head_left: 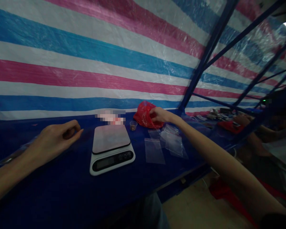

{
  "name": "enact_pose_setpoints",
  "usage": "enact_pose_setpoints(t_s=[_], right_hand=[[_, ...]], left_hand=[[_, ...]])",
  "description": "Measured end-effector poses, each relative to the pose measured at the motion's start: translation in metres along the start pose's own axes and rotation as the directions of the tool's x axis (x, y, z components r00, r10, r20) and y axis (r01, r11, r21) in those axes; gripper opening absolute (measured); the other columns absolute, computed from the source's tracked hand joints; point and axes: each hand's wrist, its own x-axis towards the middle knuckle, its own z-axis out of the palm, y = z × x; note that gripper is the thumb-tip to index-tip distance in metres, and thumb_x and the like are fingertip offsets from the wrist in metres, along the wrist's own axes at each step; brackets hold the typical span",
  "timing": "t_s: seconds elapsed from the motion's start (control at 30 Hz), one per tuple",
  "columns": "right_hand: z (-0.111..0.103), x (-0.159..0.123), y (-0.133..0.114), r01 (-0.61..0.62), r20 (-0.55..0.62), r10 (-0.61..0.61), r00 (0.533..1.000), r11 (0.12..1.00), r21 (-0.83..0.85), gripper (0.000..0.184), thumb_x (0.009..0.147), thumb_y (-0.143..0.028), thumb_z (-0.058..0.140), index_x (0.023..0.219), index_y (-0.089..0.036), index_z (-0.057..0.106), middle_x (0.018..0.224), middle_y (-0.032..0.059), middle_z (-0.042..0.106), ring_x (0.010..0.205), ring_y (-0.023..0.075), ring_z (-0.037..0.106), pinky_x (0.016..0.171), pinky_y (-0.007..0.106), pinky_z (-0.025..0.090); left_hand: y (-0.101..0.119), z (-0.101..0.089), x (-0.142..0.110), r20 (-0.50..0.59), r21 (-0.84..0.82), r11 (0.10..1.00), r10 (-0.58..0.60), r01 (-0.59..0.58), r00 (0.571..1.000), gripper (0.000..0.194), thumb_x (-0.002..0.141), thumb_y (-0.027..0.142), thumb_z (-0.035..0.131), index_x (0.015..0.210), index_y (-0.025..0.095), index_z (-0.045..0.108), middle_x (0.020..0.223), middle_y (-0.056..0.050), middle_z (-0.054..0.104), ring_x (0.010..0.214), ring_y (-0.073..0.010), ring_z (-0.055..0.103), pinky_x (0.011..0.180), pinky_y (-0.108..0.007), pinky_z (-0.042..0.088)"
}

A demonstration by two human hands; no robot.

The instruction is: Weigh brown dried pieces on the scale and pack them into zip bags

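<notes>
So the red plastic bag [141,115] is sitting toward the back of the blue counter [69,194], close to the striped tarp [90,68], and the right hand [157,116] has its fingers tucked into the mouth of it. Fingertips are hidden in there, so I honestly can't tell if they're gripping anything or just loose.

The left hand [59,135] is off on the other side of the digital scale [111,138], loosely curled with a gap between thumb and fingers. Not touching the scale, just beside it.

Scale's pretty much in the middle, pale platform on top, dark display [107,163] along the front edge. I can't make out a reading. Just beside its back right corner there's a little clear cup [133,126] with something brown in the bottom. Behind the scale is something pixelated out, pinkish with a bit of red, no idea what.

In front of the red bag there's a spread of clear zip bags [154,152], some overlapping, lying flat.

Over on the right, past a blue metal post [201,71], a co-worker's hand [243,119] is near another red item [229,126] on the counter.
</notes>
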Motion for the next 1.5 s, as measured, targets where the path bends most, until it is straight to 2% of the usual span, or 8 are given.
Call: enact_pose_setpoints(t_s=[0.17,0.4,0.53,0.8,0.93,1.03,1.17,1.5], right_hand=[[0.032,0.017,0.002,0.133,-0.061,-0.127,0.990,0.986,0.104,0.035,0.077,0.003,0.057,0.102,-0.013,0.076,0.105,0.0095,0.079,0.094,0.0221,0.071,0.084,0.029,0.052],[0.041,0.015,0.007,0.197,-0.207,-0.178,0.962,0.977,0.076,0.037,0.077,0.006,0.055,0.103,-0.011,0.075,0.107,0.0130,0.077,0.095,0.0239,0.070,0.085,0.031,0.051],[0.038,0.013,0.005,0.219,-0.294,-0.202,0.934,0.975,0.028,0.031,0.078,0.007,0.054,0.091,-0.012,0.075,0.102,0.0124,0.075,0.095,0.0231,0.069,0.089,0.034,0.051],[0.009,-0.003,0.008,0.040,-0.499,-0.042,0.866,0.999,-0.016,0.021,0.085,-0.004,0.061,0.086,-0.015,0.079,0.094,0.0107,0.074,0.086,0.0232,0.066,0.082,0.034,0.048],[-0.006,-0.014,-0.009,0.075,-0.569,-0.058,0.820,0.997,0.005,0.018,0.087,-0.008,0.063,0.089,-0.014,0.080,0.093,0.0115,0.075,0.086,0.0241,0.068,0.081,0.035,0.049],[0.000,-0.014,-0.037,0.223,-0.529,-0.149,0.835,0.972,0.079,0.013,0.090,-0.013,0.067,0.091,-0.017,0.080,0.094,0.0092,0.076,0.088,0.0233,0.069,0.083,0.035,0.050],[0.015,0.001,-0.069,0.371,-0.326,-0.312,0.892,0.918,0.136,0.013,0.093,-0.013,0.067,0.092,-0.018,0.078,0.100,0.0076,0.076,0.092,0.0203,0.069,0.085,0.033,0.051],[0.001,0.024,-0.090,0.364,-0.025,-0.363,0.932,0.928,0.079,0.016,0.090,-0.002,0.065,0.094,-0.013,0.076,0.095,0.0069,0.076,0.089,0.0179,0.068,0.082,0.029,0.049]], left_hand=[[-0.009,0.004,-0.001,-0.030,0.002,1.000,0.006,-0.006,1.000,0.036,0.092,0.055,0.048,0.081,0.022,0.058,0.055,0.006,0.053,0.048,-0.0125,0.051,0.054,-0.026,0.037],[-0.009,0.000,-0.002,0.013,-0.013,0.999,-0.046,0.046,0.999,0.037,0.090,0.058,0.051,0.085,0.022,0.060,0.061,0.004,0.059,0.052,-0.0144,0.055,0.056,-0.028,0.041],[-0.007,-0.002,0.002,0.048,-0.006,0.996,-0.094,0.094,0.994,0.038,0.087,0.057,0.050,0.086,0.022,0.062,0.069,0.000,0.065,0.058,-0.0167,0.060,0.058,-0.030,0.046],[-0.004,-0.002,0.004,0.024,0.016,0.998,0.056,-0.057,0.998,0.032,0.088,0.047,0.047,0.073,0.022,0.060,0.064,0.000,0.057,0.053,-0.0143,0.052,0.055,-0.028,0.043],[-0.002,-0.001,0.004,0.020,0.000,0.998,0.062,-0.062,0.998,0.032,0.090,0.046,0.047,0.073,0.022,0.059,0.063,0.001,0.054,0.053,-0.0134,0.050,0.054,-0.027,0.041],[0.000,0.000,0.004,0.051,-0.027,0.999,0.045,-0.044,0.998,0.031,0.090,0.046,0.048,0.074,0.021,0.059,0.063,0.002,0.055,0.056,-0.0139,0.051,0.055,-0.028,0.040],[-0.001,0.003,0.002,0.076,-0.066,0.997,0.050,-0.045,0.996,0.031,0.092,0.045,0.048,0.078,0.020,0.060,0.066,0.001,0.057,0.059,-0.0145,0.053,0.058,-0.028,0.041],[-0.009,0.005,0.001,0.094,-0.071,0.996,0.067,-0.060,0.993,0.028,0.096,0.043,0.049,0.083,0.020,0.059,0.069,0.002,0.058,0.062,-0.0139,0.053,0.061,-0.028,0.039]])
